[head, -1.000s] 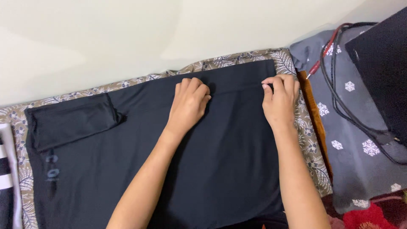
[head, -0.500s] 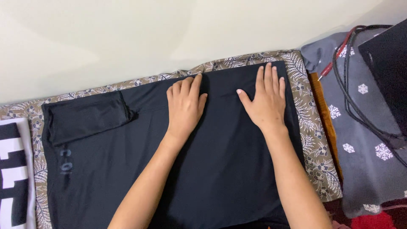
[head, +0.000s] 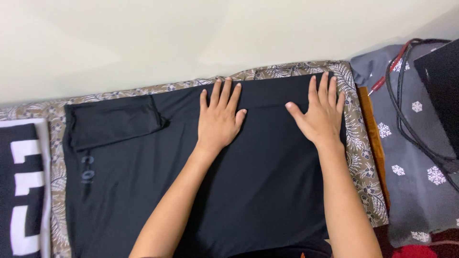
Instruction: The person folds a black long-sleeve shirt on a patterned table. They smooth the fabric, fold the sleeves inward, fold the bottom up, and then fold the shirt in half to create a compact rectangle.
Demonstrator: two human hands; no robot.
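Observation:
A black garment lies spread flat over a brown leaf-patterned bed sheet, its sleeve folded in at the upper left. My left hand rests flat on the garment near its far edge, fingers spread. My right hand lies flat on the garment's far right corner, fingers apart, thumb pointing left. Neither hand grips the cloth.
A pale wall borders the far side. A black-and-white cloth lies at the left edge. On the right, a grey snowflake-print cloth carries black cables, a red-tipped plug and a black box. A wooden edge borders the sheet.
Both hands went from curled, pinching the garment's far edge, to lying flat with fingers spread on the cloth. The view has shifted, so everything sits further right.

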